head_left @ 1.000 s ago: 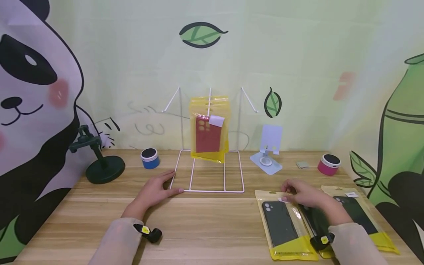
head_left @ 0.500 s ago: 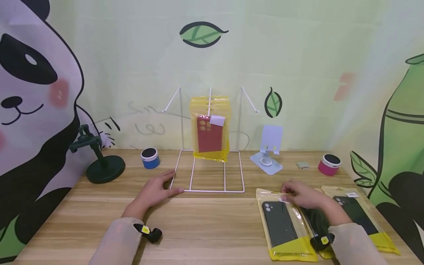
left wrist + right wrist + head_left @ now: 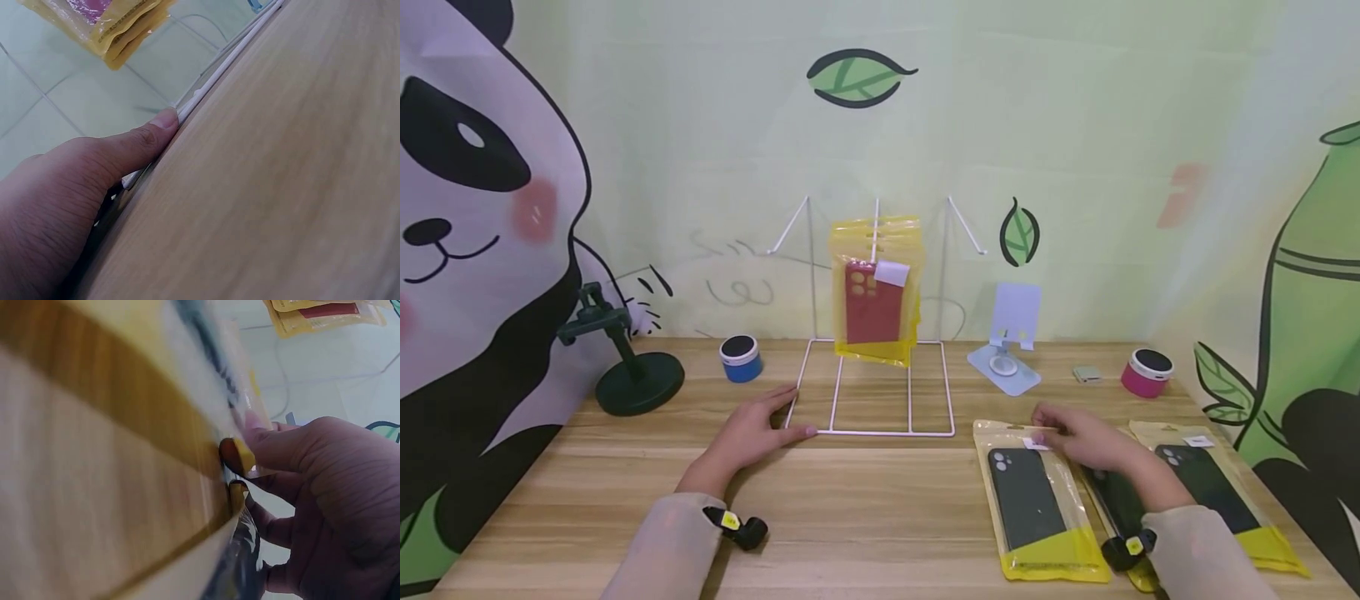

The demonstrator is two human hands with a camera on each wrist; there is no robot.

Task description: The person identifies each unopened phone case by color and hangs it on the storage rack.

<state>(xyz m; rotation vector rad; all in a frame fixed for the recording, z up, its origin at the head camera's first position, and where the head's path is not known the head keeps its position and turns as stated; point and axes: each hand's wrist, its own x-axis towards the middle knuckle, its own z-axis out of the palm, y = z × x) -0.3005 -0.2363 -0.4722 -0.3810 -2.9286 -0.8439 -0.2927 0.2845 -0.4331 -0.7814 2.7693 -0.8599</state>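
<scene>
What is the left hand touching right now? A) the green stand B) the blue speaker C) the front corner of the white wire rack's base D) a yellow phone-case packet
C: the left hand rests flat on the table with its fingers against the front left corner of the white wire rack; the left wrist view shows a fingertip on the white wire.

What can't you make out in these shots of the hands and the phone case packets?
- Middle packet: head view, mostly covered by the right hand and sleeve.
- Label on the left packet: head view, too small to read.
- Right wrist view: packet blurred, close to the lens.
- Left hand on the wire rack: left wrist view, fingers cut off.
</scene>
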